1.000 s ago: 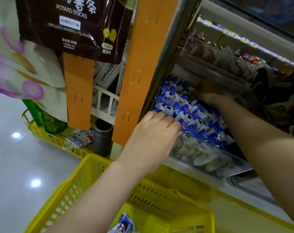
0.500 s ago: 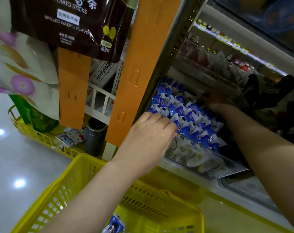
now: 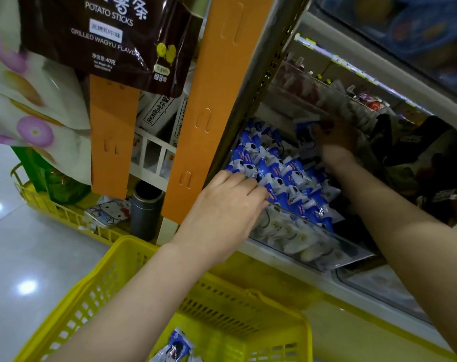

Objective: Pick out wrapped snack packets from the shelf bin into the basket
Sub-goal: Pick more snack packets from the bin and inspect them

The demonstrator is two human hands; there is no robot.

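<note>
Blue-and-white snack packets (image 3: 282, 176) fill the clear-fronted shelf bin (image 3: 313, 231). At its back the right hand (image 3: 334, 138) pinches a raised packet (image 3: 304, 130), apparently lifting it clear. The left hand (image 3: 222, 212) curls its fingers into the front packets; whether they grasp any, I cannot tell. The yellow basket (image 3: 112, 278) waits directly below, handy for drops, holding 1 loose packet (image 3: 177, 346)

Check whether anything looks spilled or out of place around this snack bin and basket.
Nothing stands out. The blue-and-white snack packets lie jumbled at all angles, but inside the clear shelf bin, with none seen over its front wall. At least one packet lies in the yellow basket below.
</note>
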